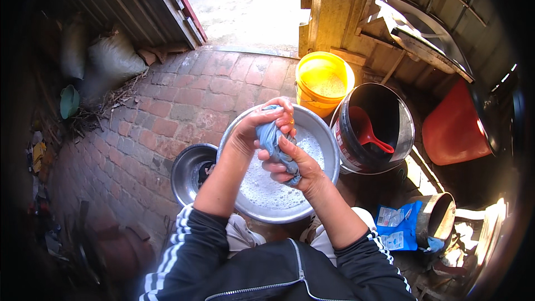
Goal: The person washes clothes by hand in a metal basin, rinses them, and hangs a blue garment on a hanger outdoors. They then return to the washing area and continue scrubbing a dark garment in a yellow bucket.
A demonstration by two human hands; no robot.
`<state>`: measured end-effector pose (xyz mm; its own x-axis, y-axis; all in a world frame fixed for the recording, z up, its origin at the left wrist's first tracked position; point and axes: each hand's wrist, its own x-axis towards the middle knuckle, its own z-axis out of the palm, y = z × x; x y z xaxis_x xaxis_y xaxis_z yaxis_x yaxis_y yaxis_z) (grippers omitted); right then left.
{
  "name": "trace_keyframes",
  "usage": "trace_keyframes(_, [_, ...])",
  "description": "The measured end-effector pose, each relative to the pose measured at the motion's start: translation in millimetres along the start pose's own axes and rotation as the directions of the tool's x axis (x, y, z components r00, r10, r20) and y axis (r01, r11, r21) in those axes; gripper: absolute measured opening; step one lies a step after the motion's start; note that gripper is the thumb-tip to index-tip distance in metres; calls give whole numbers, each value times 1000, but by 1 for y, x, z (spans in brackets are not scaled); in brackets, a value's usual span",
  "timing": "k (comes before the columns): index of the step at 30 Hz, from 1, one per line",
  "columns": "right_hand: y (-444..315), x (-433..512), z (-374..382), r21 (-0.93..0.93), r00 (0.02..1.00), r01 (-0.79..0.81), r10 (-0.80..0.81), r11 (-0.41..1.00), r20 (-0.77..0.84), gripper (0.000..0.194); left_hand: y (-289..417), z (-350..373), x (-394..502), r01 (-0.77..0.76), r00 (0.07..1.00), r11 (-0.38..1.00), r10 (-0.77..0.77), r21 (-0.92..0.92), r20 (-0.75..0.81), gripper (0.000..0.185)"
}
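A wet blue-grey cloth (271,137) is bunched and twisted between my two hands. My left hand (271,119) grips its upper end, fingers curled over it. Lower down, my right hand (294,161) closes around the other end. Both are held above a large metal basin (330,156) on the floor before me. Sudsy water (267,194) with white bubbles fills much of the basin. To its left stands a smaller metal bowl (182,175), with dark cloth (205,171) inside, partly hidden by my left forearm.
A yellow bucket (319,102) and a black bucket (345,142) holding a red dipper (378,144) stand right of the basin. Farther right are a red tub (451,129) and a blue packet (399,225). White sacks (115,56) rest at left on brick paving (163,108).
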<state>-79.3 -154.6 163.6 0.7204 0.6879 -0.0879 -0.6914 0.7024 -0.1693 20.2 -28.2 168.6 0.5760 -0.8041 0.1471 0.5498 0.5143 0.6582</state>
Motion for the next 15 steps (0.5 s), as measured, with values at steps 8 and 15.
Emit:
trace_keyframes(8, [16, 22, -15, -491, 870, 56, -283, 869, -403, 23, -5, 12, 35, 521, 849, 435, -177, 734, -498, 19])
trace_keyframes(15, [27, 49, -82, -595, 714, 136, -495, 792, -495, 18, -59, -25, 53, 599, 797, -235, 78, 765, -600, 21])
